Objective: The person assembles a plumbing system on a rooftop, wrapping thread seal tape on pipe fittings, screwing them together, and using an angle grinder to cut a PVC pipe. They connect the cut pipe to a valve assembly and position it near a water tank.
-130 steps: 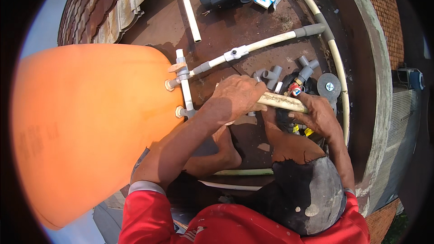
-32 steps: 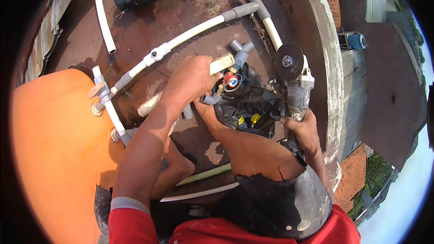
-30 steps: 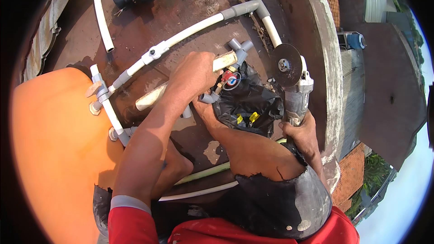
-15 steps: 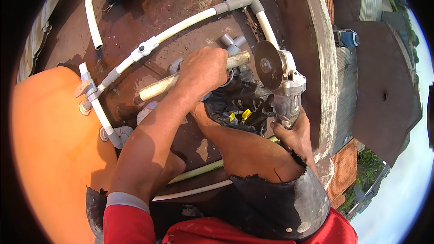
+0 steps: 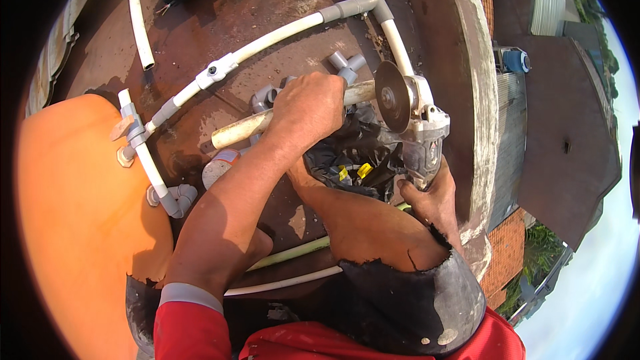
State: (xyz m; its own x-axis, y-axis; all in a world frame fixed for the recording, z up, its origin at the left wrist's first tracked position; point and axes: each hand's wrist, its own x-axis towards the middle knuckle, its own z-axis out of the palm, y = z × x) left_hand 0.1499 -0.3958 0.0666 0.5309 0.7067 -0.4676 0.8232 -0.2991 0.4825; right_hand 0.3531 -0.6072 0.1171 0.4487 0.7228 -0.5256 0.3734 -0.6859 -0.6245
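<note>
Pipe (image 5: pixel 248 128) inside left hand (image 5: pixel 313 108) fingers.

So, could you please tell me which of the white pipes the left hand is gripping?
The short loose pipe under the left hand, by the grinder disc; the others lie untouched.

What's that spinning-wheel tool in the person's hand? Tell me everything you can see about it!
It is an angle grinder with a grey, scuffed metal-looking body and a thin, dark round disc on its head. The right hand holds its body from below. The disc stands on edge right at the end of a cream plastic pipe, which the left hand clamps down. Whether the disc is spinning cannot be told. A black bag lies just beneath it.
</note>
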